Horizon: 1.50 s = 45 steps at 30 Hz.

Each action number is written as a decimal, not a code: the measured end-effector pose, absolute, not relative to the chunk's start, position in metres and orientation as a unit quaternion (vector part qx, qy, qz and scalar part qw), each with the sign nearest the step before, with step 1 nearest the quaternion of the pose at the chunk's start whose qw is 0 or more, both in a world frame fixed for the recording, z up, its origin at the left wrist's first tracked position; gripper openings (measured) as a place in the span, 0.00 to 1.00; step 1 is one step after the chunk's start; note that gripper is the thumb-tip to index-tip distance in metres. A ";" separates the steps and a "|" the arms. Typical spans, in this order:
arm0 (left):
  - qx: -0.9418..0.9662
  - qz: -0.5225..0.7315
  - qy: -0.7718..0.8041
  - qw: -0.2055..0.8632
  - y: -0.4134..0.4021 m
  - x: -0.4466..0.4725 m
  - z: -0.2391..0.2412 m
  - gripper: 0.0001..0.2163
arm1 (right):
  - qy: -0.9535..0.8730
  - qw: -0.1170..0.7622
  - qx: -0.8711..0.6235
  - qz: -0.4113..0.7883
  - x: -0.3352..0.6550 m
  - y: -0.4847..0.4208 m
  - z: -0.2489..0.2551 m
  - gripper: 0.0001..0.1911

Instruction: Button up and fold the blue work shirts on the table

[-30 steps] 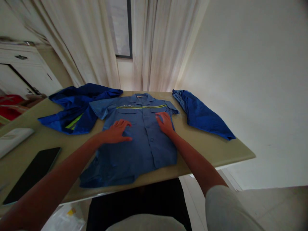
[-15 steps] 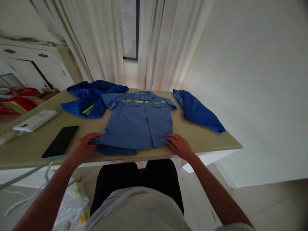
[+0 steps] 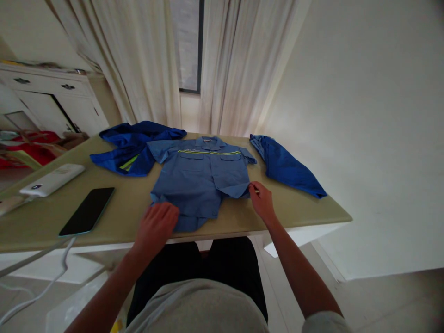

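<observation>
Looking down, we see the short-sleeved work shirt (image 3: 194, 173) lying front up on the table (image 3: 294, 212), between crumpled blue garment (image 3: 138, 150) and folded blue garment (image 3: 287, 164). Our right hand (image 3: 261, 199), nearly closed, pinches its hem corner; our left hand (image 3: 157, 224) curls at the other side, whether gripping cloth we cannot tell.

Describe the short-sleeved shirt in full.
The greyish-blue shirt, apparently thin cloth, lies front up on the table, collar toward the curtains. It has two flapped chest pockets and yellow lines across the chest. The front parts near the hem, where the right hand pinches one lower corner; the left hand is at the other, its grip unclear.
</observation>
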<state>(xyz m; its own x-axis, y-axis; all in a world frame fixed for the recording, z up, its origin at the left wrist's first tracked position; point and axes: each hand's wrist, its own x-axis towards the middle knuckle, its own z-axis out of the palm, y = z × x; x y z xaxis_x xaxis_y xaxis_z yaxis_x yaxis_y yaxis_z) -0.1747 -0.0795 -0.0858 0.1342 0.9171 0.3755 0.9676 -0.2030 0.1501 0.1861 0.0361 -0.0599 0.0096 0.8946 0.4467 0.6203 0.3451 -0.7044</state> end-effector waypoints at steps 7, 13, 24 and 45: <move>-0.790 -0.186 -0.584 0.018 -0.075 -0.110 -0.095 0.13 | -0.719 0.399 -0.563 0.082 0.181 0.041 -0.044 0.20; -0.811 -0.179 -0.558 0.013 -0.061 -0.089 -0.096 0.12 | -0.730 0.412 -0.539 0.083 0.172 0.060 -0.025 0.19; -0.898 -0.174 -0.400 0.060 -0.069 -0.113 -0.096 0.14 | -0.722 0.454 -0.520 0.058 0.185 0.082 -0.008 0.18; -0.919 -0.057 -0.385 0.061 -0.056 -0.078 -0.088 0.18 | -0.736 0.351 -0.574 0.076 0.191 0.078 -0.066 0.34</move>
